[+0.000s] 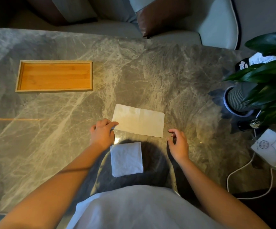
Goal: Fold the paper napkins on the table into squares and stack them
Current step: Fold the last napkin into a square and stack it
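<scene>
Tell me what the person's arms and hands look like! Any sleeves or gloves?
No gloves. The left hand and right hand are bare, with no rings or watch that I can see. The left forearm and right forearm show no sleeves. The person wears a plain pale shirt.

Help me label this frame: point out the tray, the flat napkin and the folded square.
tray (54,76): head view, bare wooden floor.
flat napkin (139,120): head view, middle of the sheet.
folded square (126,159): head view, middle of its top face.
</scene>
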Action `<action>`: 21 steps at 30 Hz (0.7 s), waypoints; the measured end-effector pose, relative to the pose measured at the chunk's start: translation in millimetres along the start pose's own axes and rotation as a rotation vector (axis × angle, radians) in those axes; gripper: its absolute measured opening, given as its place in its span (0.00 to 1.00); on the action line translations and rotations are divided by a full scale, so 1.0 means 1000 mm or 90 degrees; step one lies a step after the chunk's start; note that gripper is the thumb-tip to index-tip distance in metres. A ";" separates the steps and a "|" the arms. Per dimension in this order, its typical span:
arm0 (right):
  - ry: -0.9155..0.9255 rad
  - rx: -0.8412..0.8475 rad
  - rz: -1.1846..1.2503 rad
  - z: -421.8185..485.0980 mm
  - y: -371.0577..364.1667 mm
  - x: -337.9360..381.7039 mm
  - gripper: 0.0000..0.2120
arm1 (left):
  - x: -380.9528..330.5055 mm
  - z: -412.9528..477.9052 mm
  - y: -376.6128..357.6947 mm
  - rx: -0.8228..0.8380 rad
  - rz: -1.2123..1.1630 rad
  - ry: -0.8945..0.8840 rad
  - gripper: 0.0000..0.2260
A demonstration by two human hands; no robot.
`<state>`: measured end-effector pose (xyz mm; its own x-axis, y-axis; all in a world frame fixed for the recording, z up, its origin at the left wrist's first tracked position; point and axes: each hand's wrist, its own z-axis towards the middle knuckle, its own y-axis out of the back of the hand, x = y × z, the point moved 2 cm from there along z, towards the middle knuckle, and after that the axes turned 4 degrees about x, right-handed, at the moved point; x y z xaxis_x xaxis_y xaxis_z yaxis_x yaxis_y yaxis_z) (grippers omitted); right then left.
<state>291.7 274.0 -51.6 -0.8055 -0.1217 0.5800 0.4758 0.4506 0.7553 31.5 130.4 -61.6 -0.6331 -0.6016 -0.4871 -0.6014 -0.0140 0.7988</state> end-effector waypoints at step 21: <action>0.107 -0.077 0.005 -0.014 -0.030 0.059 0.05 | -0.057 0.007 -0.003 0.064 0.030 -0.135 0.22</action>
<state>235.3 240.8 -35.4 -0.7355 -0.2694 0.6216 0.5296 0.3435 0.7756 66.0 170.3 -39.1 -0.7439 -0.4177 -0.5217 -0.6074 0.0970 0.7884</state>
